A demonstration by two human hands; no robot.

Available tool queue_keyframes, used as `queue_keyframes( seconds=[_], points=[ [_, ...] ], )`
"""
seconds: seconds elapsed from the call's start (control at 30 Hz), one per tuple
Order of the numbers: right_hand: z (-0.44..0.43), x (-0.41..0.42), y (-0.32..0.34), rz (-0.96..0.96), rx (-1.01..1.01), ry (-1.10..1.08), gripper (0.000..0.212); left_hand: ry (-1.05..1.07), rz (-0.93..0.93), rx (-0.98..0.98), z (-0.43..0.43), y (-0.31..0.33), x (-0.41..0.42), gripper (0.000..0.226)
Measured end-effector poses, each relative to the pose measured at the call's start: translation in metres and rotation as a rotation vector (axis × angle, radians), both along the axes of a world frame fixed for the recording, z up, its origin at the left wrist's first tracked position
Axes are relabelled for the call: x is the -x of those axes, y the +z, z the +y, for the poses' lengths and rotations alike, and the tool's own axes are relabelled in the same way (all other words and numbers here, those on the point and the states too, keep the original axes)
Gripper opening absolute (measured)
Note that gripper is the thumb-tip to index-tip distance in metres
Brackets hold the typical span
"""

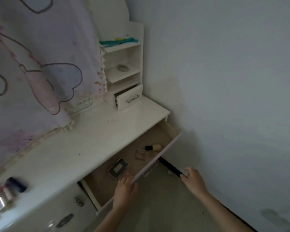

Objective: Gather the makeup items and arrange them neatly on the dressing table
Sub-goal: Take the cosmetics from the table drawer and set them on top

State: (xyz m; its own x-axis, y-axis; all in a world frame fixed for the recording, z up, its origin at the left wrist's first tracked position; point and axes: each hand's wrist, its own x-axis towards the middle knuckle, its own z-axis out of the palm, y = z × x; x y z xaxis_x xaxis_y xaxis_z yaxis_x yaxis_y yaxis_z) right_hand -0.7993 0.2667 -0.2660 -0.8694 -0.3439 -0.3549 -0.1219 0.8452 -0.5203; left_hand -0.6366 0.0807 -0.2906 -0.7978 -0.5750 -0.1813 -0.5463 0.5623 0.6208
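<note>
The white dressing table [84, 141] has its wide drawer [159, 154] pulled open. Inside the drawer lie a dark rectangular compact [118, 168], a clear square case [141, 154] and a small beige bottle with a black cap [153, 147]. My left hand [125, 190] reaches over the drawer's front edge, fingers inside near the compact, holding nothing that I can see. My right hand [193, 179] hovers to the right of the drawer, above the floor, fingers apart and empty. Blurred shiny and dark containers [5, 196] stand on the tabletop at the far left.
A patterned cloth [37, 64] drapes over the mirror and part of the tabletop. A small shelf unit [124, 64] at the back holds teal items [119, 41] and a small half-open drawer [129, 97]. A wall [224, 81] stands close on the right.
</note>
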Motion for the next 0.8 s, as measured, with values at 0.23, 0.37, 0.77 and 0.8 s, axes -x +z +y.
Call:
queue_keyframes(
  seconds=[0.23, 0.37, 0.77, 0.8],
  points=[
    [-0.008, 0.025, -0.009, -0.029, 0.073, 0.089, 0.038, 0.047, -0.043, 0.047, 0.002, 0.000, 0.005, 0.037],
    [-0.031, 0.039, -0.016, -0.058, 0.081, 0.155, 0.039, 0.110, -0.104, 0.036, -0.020, -0.023, 0.004, 0.064],
    [-0.086, 0.145, -0.036, -0.065, -0.040, 0.392, 0.030, 0.492, -0.143, -0.265, -0.050, -0.065, 0.080, 0.023],
    [-0.092, 0.154, -0.038, -0.063, -0.043, 0.382, 0.028, 0.499, -0.146, -0.278, -0.049, -0.066, 0.086, 0.023]
  ],
)
